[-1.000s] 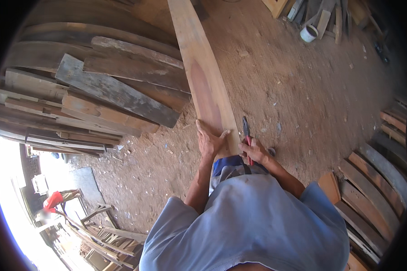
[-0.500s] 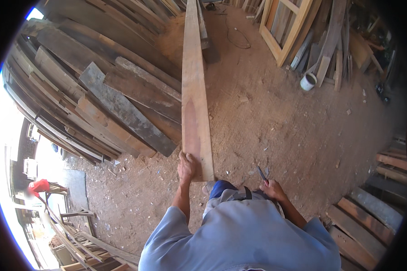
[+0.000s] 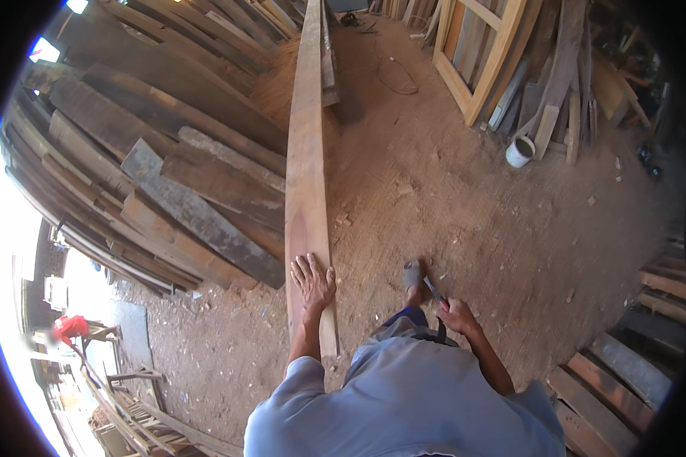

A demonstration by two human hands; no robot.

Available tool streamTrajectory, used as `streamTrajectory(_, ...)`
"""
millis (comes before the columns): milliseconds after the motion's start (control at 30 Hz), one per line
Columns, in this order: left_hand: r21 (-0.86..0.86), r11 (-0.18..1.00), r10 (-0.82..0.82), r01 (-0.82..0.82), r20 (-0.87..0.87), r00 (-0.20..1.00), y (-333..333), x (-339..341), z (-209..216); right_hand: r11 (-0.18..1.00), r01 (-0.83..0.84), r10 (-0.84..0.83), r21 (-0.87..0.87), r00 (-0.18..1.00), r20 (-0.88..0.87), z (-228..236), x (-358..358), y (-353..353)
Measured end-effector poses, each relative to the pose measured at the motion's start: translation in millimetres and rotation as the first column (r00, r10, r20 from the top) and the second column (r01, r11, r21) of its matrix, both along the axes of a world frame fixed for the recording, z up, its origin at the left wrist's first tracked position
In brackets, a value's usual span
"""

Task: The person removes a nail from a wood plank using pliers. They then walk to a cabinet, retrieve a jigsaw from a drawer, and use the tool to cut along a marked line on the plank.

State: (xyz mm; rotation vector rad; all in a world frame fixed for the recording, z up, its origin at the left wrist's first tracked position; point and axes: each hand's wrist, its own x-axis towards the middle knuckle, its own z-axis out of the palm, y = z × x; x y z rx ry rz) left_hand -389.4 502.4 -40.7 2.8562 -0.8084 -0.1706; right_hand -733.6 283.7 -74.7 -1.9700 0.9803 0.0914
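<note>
A long pale wooden plank [image 3: 306, 160] with a reddish patch runs away from me, its near end beside my left side. My left hand [image 3: 312, 286] lies on its upper face near that end, palm down, with the fingers stretched and slightly spread. Out to the right of my body, my right hand [image 3: 455, 315] is closed round the reddish handle of a slim hand tool [image 3: 432, 289]. Its narrow grey blade points forward, in front of my foot in the picture; its exact kind is unclear.
Stacked rough boards [image 3: 198, 206] fill the left side. A wooden frame [image 3: 472, 68] and a white bucket [image 3: 520, 152] stand at the far right. More boards [image 3: 610, 388] lie at the near right. A person in red [image 3: 72, 329] bends over at the far left.
My left hand has gone from gripping the plank's near end to lying flat on top of it. The plank now sits further left and nearer, and my foot has come into view.
</note>
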Motion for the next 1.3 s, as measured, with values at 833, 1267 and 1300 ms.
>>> streamTrajectory(833, -0.279, 0.659, 0.23, -0.699, -0.809, 0.541, -18, 225, -56, 0.842, 0.345, -0.333, 0.414, 0.937, -0.104, -20, 254, -336)
streamTrajectory(1267, -0.002, 0.755, 0.247, -0.656, -0.925, 0.288, -70, 224, 2, 0.827, -0.126, 0.031, 0.549, 0.983, 0.18, 6, 595, -272)
streamTrajectory(1300, 0.048, 0.78, 0.275, -0.624, -0.922, 0.273, -98, 225, 52, 0.881, -0.128, 0.094, 0.456, 0.991, 0.096, 19, 606, -263)
